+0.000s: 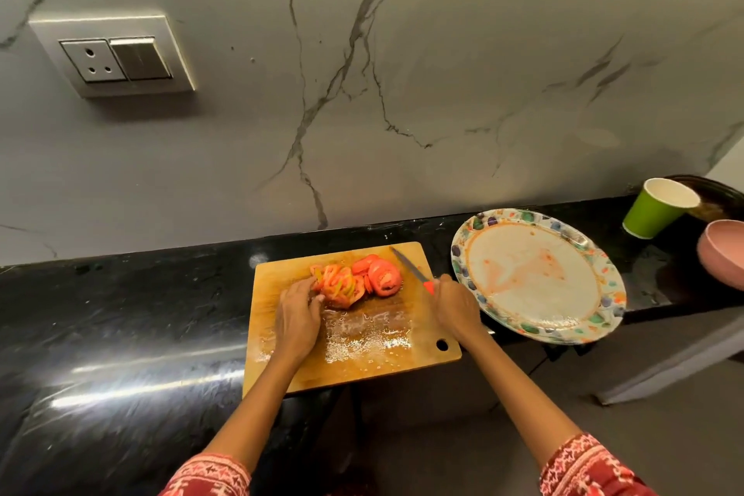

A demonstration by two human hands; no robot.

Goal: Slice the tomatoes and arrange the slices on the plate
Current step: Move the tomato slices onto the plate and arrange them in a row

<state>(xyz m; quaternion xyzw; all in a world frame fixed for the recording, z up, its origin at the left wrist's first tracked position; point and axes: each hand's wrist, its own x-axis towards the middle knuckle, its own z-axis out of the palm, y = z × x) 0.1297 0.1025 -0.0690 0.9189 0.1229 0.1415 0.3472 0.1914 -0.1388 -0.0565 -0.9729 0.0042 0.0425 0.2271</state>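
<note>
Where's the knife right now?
In the head view, the knife is held in the right hand over the cutting board's far right corner, between the tomato slices and the plate.

Home kitchen, black counter (120, 318), cutting board (402, 350)
</note>
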